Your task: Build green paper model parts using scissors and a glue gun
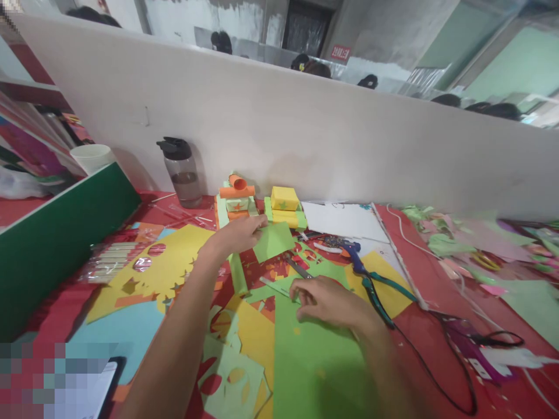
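My left hand (242,233) reaches forward, its fingers pinched at the upper left corner of a small green paper piece (276,242). My right hand (326,299) is above a large green sheet (323,355), fingers loosely curled with a gap by the thumb. A thin pale strip (276,286) runs toward its fingertips; whether they touch it is unclear. Just beyond lies a grey blade-like tool (299,267). A rolled green paper strip (238,273) lies below my left hand. Behind stand two paper models, one with orange tubes (237,191), the other with a yellow box (283,198).
A glue gun (356,256) and teal-handled pliers (379,299) lie to the right, trailing a black cord. Cut paper sheets (152,262) cover the left side. A water bottle (181,174) stands against the white partition (262,122). A green divider (65,250) borders the left.
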Tool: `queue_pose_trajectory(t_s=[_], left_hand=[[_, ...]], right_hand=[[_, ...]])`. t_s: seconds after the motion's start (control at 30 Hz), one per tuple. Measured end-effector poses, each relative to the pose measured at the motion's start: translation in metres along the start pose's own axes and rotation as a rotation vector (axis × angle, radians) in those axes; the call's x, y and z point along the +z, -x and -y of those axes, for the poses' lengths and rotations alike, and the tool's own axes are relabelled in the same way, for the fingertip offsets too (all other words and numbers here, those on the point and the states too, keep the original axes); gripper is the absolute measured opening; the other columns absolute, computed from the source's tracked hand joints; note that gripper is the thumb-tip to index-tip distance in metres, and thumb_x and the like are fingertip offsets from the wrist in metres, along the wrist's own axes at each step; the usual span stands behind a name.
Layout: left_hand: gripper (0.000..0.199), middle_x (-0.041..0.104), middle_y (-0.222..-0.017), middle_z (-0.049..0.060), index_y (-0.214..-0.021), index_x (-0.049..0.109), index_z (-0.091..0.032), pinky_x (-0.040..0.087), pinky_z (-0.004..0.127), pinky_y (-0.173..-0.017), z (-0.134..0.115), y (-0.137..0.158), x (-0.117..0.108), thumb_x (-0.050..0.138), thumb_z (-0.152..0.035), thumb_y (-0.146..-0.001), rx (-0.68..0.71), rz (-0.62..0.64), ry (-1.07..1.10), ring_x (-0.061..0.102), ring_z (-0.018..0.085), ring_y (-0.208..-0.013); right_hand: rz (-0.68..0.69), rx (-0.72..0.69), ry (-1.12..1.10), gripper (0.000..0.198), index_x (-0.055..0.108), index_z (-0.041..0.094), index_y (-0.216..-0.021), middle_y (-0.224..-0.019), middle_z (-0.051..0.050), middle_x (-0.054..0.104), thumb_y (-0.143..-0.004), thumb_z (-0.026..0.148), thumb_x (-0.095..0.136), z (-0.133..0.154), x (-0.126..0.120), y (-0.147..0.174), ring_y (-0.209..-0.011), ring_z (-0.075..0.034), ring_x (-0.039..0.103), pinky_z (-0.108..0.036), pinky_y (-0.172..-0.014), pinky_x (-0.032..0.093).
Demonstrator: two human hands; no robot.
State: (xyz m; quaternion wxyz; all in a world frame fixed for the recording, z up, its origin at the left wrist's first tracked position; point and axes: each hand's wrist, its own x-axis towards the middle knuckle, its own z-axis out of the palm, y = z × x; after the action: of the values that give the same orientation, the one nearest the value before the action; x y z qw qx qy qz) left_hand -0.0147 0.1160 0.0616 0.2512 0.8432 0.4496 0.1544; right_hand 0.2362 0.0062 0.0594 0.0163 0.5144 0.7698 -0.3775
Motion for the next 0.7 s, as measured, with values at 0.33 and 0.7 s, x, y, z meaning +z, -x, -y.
queue_pose_trajectory(t_s=[0.33,0.7], left_hand=[[0.021,0.059,-0.077,0.001,-0.082,0.057,-0.017,0.04,0.027,-0.065,-0.009,-0.009,-0.001,0.055,-0.036,-0.09,0.073,-0.208,0.451,0.053,0.014,-0.07],[0.042,0.066,-0.088,0.002,-0.112,0.057,-0.017,0.054,0.025,-0.077,-0.018,-0.018,0.01,0.078,-0.023,-0.075,-0.028,-0.355,1.398,0.068,0.011,-0.075]], right_hand=[[-0.148,0.322,0.214,0.056,0.051,0.024,-0.134,-0.129,-0.011,0.065,-0.081,0.027,0.067,-0.066,-0.008,0.026,-0.108,-0.03,0.065,-0.031,-0.081,0.043],[-0.088,0.241,0.233,0.068,0.05,0.031,-0.14,-0.118,-0.009,0.068,-0.074,0.015,0.056,-0.075,-0.01,0.023,-0.105,-0.029,0.065,-0.03,-0.08,0.045]])
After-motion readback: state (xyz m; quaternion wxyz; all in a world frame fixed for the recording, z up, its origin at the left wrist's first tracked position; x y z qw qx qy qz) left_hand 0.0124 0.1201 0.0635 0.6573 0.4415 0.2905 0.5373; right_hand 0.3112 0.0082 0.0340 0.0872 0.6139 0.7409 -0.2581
